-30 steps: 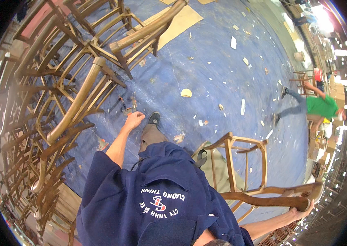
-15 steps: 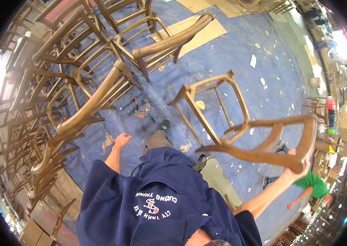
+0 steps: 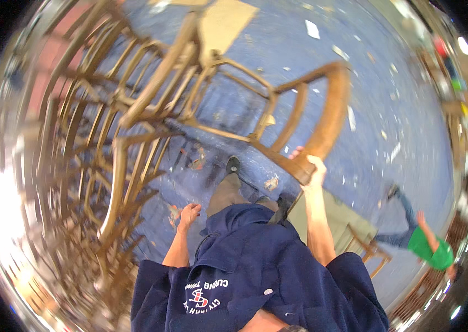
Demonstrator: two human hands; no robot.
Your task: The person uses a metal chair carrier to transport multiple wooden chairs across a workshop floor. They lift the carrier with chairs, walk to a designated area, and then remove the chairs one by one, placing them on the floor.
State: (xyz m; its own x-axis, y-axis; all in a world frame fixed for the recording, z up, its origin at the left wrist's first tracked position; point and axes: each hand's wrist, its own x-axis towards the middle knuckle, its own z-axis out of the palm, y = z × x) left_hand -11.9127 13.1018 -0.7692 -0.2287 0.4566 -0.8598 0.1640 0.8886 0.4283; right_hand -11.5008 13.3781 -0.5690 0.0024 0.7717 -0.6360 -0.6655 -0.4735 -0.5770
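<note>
Right hand grips a brown, curved-back wooden chair, apparently mid-carry; left hand loosely curled, empty; next seemingly demands steadiness!

Own left hand and right hand, 2 in all; held chair, 1; co-worker, 1; lower-right chair, 1; massed chairs at left, many, too overlapped and blurred for exact count; white scraps, several, tally uncertain

From up on the person's head, the camera looks down, with the dark blue shirt close and the blue floor farther away.
</note>
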